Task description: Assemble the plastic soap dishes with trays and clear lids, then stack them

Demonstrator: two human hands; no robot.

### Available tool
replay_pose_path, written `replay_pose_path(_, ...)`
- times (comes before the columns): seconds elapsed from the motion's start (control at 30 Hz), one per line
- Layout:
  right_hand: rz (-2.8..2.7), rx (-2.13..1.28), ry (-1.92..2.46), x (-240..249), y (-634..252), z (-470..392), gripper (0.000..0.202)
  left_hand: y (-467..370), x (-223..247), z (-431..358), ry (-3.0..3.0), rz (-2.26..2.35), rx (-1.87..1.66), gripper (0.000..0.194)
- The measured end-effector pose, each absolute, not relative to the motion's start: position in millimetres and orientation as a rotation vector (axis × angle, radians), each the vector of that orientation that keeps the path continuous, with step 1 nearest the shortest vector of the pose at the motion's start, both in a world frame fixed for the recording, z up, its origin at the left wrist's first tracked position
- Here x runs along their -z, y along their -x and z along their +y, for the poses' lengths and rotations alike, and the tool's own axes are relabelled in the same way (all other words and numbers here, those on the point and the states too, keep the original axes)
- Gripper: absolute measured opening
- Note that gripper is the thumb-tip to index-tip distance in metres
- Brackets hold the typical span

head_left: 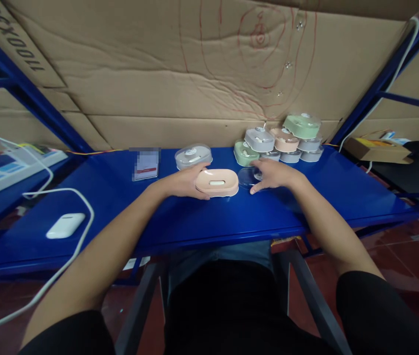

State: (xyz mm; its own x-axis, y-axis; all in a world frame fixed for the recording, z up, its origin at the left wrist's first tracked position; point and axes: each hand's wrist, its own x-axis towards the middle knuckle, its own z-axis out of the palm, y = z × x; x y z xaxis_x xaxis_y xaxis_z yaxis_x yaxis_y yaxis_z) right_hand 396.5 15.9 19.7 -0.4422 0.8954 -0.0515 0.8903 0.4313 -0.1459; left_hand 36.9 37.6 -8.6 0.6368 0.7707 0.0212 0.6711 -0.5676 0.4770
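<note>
My left hand (187, 181) is closed around the left end of a peach oval plastic box (224, 183), which has a slot with a pale insert in its top. The box rests on or just above the blue table. Beside its right end is a clear oval lid (247, 178), with a round label near my right hand (274, 173). Thumb and fingers of that hand grip the lid's right side. Behind my left hand stands a grey oval box under a clear lid (193, 156).
Several lidded boxes in green, grey and peach are stacked at the back right, topped by a green box (303, 126). A phone (146, 164) stands at the back left. On the left lie a white earbud case (65, 226), a white cable (88, 209) and a power strip (17, 170).
</note>
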Motion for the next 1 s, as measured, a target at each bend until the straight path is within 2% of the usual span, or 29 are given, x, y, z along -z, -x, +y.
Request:
replay_pose_path(0.2,-2.547,-0.210,1.104,-7,-373,5,0.126,-43,16,35,-2.414,1.035,-0.415,0.135)
replay_pose_path(0.43,-2.677,-0.116,1.010,22,-335,-2,0.088,-50,30,37,-2.419,0.934,-0.500,0.133)
replay_pose_path(0.63,-2.557,-0.121,0.988,29,-333,1,0.076,-45,22,38,-2.359,0.978,-0.537,0.134)
replay_pose_path(0.77,-2.446,-0.185,1.036,17,-336,0,0.082,-40,20,44,-2.318,0.933,-0.578,0.127)
replay_pose_path(0.9,-2.423,-0.280,0.980,-2,-350,-7,0.095,-38,22,49,-2.341,1.026,-0.570,0.135)
replay_pose_path(1.0,-2.518,-0.384,0.913,-11,-362,-13,0.100,-37,22,50,-2.344,1.142,-0.527,0.134)
